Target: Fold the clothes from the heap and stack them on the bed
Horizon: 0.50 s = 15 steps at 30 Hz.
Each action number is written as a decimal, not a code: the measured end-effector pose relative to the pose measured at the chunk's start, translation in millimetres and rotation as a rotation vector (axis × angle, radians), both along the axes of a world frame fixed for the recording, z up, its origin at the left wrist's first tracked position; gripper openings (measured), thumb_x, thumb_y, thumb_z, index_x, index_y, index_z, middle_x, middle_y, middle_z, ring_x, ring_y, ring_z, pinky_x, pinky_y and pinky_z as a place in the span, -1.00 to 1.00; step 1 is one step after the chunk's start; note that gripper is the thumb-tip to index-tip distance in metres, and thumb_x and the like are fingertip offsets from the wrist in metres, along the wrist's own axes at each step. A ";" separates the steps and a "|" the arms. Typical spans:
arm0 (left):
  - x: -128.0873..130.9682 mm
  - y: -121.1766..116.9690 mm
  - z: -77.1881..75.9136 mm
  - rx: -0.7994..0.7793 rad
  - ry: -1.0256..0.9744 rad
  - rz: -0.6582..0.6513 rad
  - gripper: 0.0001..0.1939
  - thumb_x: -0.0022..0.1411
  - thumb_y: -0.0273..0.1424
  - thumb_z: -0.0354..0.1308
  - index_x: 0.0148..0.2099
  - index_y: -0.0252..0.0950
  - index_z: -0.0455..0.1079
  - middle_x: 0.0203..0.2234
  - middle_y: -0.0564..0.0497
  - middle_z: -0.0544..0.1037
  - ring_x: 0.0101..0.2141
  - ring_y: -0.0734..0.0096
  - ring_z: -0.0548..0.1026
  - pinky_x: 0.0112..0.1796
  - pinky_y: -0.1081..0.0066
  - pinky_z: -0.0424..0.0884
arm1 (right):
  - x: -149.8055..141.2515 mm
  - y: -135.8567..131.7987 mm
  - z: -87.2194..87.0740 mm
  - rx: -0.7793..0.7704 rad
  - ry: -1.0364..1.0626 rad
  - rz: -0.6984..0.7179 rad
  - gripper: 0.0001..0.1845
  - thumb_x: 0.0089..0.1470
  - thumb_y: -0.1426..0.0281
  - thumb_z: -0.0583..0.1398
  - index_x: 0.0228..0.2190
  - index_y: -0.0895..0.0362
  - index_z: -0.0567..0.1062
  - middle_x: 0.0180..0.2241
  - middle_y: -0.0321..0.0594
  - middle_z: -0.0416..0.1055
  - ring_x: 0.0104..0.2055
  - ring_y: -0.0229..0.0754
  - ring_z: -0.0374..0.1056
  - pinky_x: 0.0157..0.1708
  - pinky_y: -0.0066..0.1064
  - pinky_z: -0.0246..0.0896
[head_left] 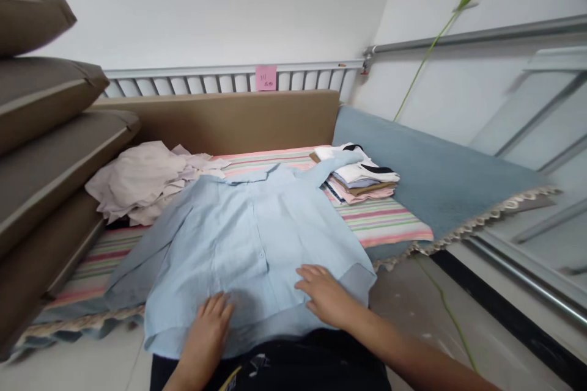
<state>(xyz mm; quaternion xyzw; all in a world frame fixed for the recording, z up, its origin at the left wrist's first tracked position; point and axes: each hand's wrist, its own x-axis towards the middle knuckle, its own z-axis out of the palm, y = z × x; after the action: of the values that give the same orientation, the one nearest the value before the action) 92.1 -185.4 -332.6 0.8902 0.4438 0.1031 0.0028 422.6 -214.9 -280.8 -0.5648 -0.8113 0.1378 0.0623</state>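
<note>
A light blue button shirt (243,238) lies spread front up over the striped cover, its collar pointing away from me and its hem hanging toward my lap. My left hand (208,330) rests on the shirt's lower left part, fingers stretched out. On the lower right part lies my right hand (325,296), palm down with its fingers apart. One sleeve reaches out to the left; the other extends up to the right and touches a stack of folded clothes (362,177). Neither hand grips the fabric.
A crumpled heap of pale pinkish cloth (142,177) sits at the left, beside stacked brown cushions (59,134). A long brown cushion (238,122) stands against the radiator (206,84), which bears a pink note (266,77). A green cord (424,61) runs down the right wall.
</note>
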 end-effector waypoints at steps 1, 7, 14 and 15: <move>8.5 -4.4 -4.5 -0.015 0.077 -0.020 -0.50 0.03 -0.63 -0.01 0.01 -0.17 0.36 0.06 -0.04 0.41 0.08 0.15 0.31 0.06 0.10 0.24 | -7.9 -2.9 -7.5 -0.032 -0.044 0.016 -0.54 -0.09 0.52 0.14 -0.08 0.10 0.44 0.17 -0.07 0.18 0.24 0.02 -0.01 0.18 -0.07 -0.17; 24.3 -6.1 -1.9 0.023 0.229 0.035 -0.51 0.11 -0.72 -0.16 -0.01 -0.29 0.38 0.08 -0.15 0.37 0.10 0.13 0.27 0.08 0.05 0.17 | -13.3 -4.1 -30.6 0.024 -0.186 -0.068 -0.60 -0.01 0.63 0.02 -0.16 0.19 0.48 0.14 0.00 0.22 0.18 -0.01 0.08 0.11 -0.17 -0.06; 18.1 -2.2 9.0 -0.028 0.063 -0.076 -0.73 0.20 -0.60 -0.06 -0.24 -0.25 0.43 -0.14 -0.06 0.48 -0.08 0.24 0.38 0.00 0.15 0.23 | -5.3 -0.6 -15.9 0.113 -0.156 -0.047 -0.79 0.11 0.51 0.06 -0.31 0.13 0.50 -0.15 -0.12 0.42 -0.06 -0.10 0.24 -0.09 -0.27 0.06; 15.2 -4.7 9.3 -0.028 0.028 -0.111 -0.74 0.20 -0.59 -0.05 -0.23 -0.23 0.43 -0.15 -0.03 0.48 -0.09 0.26 0.38 0.01 0.16 0.22 | -4.7 -1.7 -13.1 0.118 -0.143 -0.023 -0.79 0.12 0.50 0.06 -0.33 0.12 0.49 -0.19 -0.14 0.42 -0.09 -0.11 0.24 -0.11 -0.28 0.06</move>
<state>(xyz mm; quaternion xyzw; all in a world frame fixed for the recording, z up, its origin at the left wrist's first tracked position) 107.4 -190.0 -323.3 0.9146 0.3951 0.0843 0.0151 417.9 -216.6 -293.9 -0.5776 -0.8139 0.0486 0.0388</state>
